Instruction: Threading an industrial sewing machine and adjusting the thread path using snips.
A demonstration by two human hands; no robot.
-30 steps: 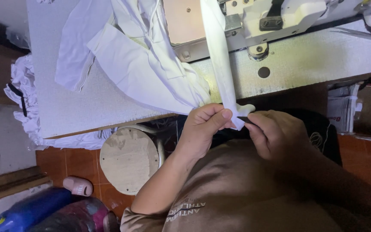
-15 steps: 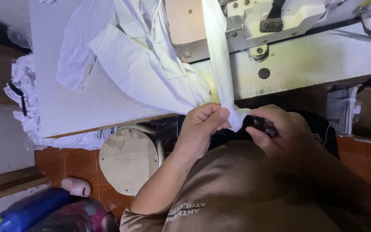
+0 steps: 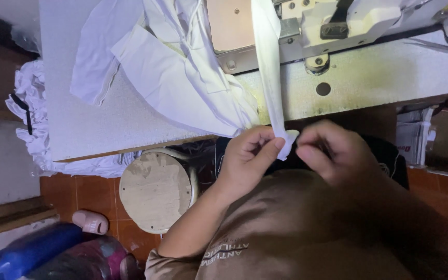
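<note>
A long white fabric strip (image 3: pixel 267 67) runs from the sewing machine (image 3: pixel 338 23) down over the table's front edge. My left hand (image 3: pixel 247 158) pinches the strip's lower end between thumb and fingers. My right hand (image 3: pixel 330 150) is just right of that end, fingers curled around a small dark tool (image 3: pixel 329 149) that is mostly hidden. Beside the strip, a white garment (image 3: pixel 182 83) lies bunched on the table (image 3: pixel 99 129). Its corner reaches my left hand.
A round wooden stool (image 3: pixel 154 189) stands under the table's edge. White cloth (image 3: pixel 29 119) hangs off the table's left end. On the tiled floor are a pink slipper (image 3: pixel 90 222) and a blue bag (image 3: pixel 32 250). Boxes (image 3: pixel 416 137) sit at the right.
My right hand has lifted a little toward the strip's end, and its fingers have closed over the dark tool. My left hand keeps its pinch on the strip.
</note>
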